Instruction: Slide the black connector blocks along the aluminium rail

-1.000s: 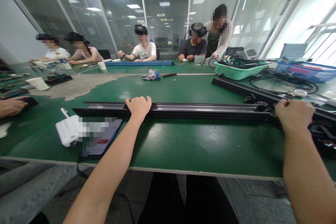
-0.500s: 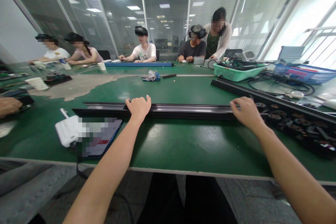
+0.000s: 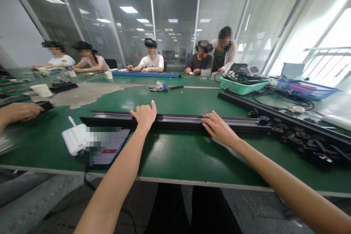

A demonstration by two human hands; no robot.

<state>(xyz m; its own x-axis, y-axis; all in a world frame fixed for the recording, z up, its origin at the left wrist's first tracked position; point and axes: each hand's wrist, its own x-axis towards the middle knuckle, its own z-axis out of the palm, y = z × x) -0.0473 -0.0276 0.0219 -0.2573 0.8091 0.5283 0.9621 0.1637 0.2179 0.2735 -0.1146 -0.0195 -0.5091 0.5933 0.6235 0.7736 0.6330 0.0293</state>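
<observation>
A long black metal profile [image 3: 178, 120] with a shiny groove lies across the green table [image 3: 175, 153]. Around its left part my left hand [image 3: 144, 116] is closed, thumb at the far side. My right hand [image 3: 219, 128] rests on the profile right of its middle, fingers laid over the top and slightly apart. Past the right end of the profile is a pile of small black parts [image 3: 304, 142], beside a second black profile [image 3: 263, 108] set at a slant. A phone [image 3: 115, 148] and a white charger [image 3: 75, 139] lie near my left forearm.
Another person's hand [image 3: 23, 111] holds a black object at the left. A green basket [image 3: 241, 87] of cables and a blue basket [image 3: 304, 90] stand at the back right. A crumpled cloth [image 3: 158, 87] and paper cup [image 3: 41, 90] lie farther back. Several people sit across.
My right hand has moved left along the profile, from near its right end toward the middle. The view has tilted up. The other person's hand at the left reaches further in, holding a black object.
</observation>
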